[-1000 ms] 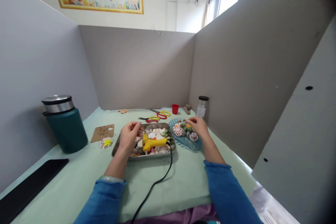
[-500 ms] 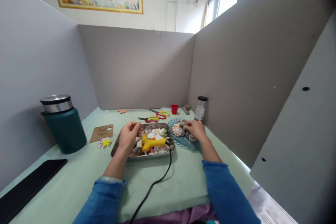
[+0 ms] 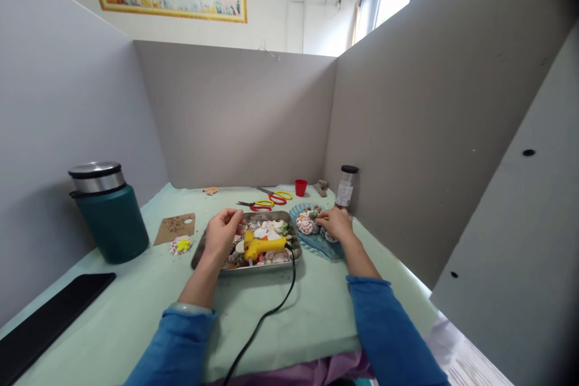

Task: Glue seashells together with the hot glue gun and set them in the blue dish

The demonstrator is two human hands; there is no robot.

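My left hand (image 3: 223, 232) hovers over the left side of a metal tray (image 3: 212, 269), thumb and fingertips pressed together; whatever they may hold is too small to make out. Shells (image 3: 271, 229) fill the tray, and a yellow hot glue gun (image 3: 265, 246) lies across them, its black cord (image 3: 271, 312) running to the table's front edge. To the right, my right hand (image 3: 337, 223) reaches into a blue glass dish (image 3: 316, 245) of shells (image 3: 305, 224). Its fingers are closed at the tips among the shells, and what is between them is unclear.
Behind the tray lie two scissors (image 3: 261, 205) and a red cup (image 3: 301, 187). A lidded jar (image 3: 346, 187) stands beside the right partition. At left are a brown card (image 3: 174, 229), a yellow-starred disc (image 3: 181, 245), a green flask (image 3: 111, 217) and a black phone-like slab (image 3: 54, 319).
My right hand has shifted very slightly left over the dish, its fingers still among the shells. The left hand keeps its pinch above the tray.
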